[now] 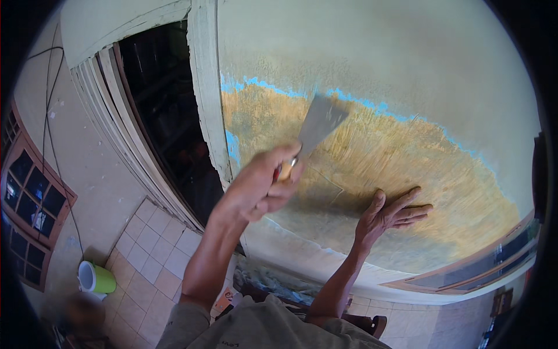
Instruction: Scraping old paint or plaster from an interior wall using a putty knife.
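Against the wall [407, 70] in front of you, your left hand [261, 186] is clenched around the wooden handle of a putty knife [317, 131], thumb laid along the top, with the wide metal blade pointing up and to the right and its flat face lying on or just off the scraped patch [401, 168]; blur keeps you from telling which. That patch is a broad ochre-brown area bordered along its upper edge by a thin blue line, set within the paler greenish paint. Your right hand [392, 215] holds nothing: it lies flat and spread on the lower part of the patch, fingers pointing right, well below the blade. Left of your knife hand runs a pale door frame [206, 87] with a dark opening [165, 110] beside it. Down on the tiled floor [145, 262] at the lower left stands a green cup [96, 278] with a white inside, well apart from both hands. A wood-framed window [29, 192] shows at the far left.
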The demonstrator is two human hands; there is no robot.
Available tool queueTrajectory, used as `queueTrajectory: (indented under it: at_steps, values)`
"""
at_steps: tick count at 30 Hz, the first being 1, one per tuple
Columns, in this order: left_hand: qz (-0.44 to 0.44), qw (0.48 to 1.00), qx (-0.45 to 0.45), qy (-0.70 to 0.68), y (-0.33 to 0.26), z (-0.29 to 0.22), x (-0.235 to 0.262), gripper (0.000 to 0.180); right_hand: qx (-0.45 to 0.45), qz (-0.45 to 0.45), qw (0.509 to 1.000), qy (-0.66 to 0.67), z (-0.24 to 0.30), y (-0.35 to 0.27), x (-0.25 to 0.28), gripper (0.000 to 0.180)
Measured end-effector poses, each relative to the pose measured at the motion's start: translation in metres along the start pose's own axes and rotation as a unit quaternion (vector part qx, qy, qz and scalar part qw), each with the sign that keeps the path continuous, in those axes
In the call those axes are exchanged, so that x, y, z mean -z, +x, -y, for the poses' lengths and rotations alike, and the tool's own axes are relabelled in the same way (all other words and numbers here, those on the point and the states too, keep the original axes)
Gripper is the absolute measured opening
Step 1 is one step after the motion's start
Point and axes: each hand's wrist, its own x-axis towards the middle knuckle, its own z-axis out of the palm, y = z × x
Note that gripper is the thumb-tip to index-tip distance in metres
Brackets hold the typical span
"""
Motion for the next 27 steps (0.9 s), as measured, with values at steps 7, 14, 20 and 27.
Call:
queueTrajectory:
  at_steps: [7, 14, 20, 27]
  values:
    - [-0.060, 0.998, 0.009, 0.031, 0.003, -0.018, -0.009, 0.045, 0.008, -0.001, 1.000, 0.002, -0.002, 0.001, 0.000, 0.084]
    - [-0.032, 0.999, 0.032, -0.019, -0.003, 0.015, -0.001, 0.048, 0.004, 0.000, 1.000, 0.000, 0.001, 0.001, 0.002, 0.084]
    - [0.000, 0.999, -0.017, -0.030, 0.005, -0.017, -0.007, 0.047, -0.002, 0.000, 1.000, 0.005, 0.000, -0.001, 0.001, 0.084]
    - [-0.016, 0.999, -0.021, -0.018, -0.006, 0.008, -0.008, 0.048, 0.005, 0.003, 1.000, 0.005, 0.000, -0.001, 0.006, 0.084]
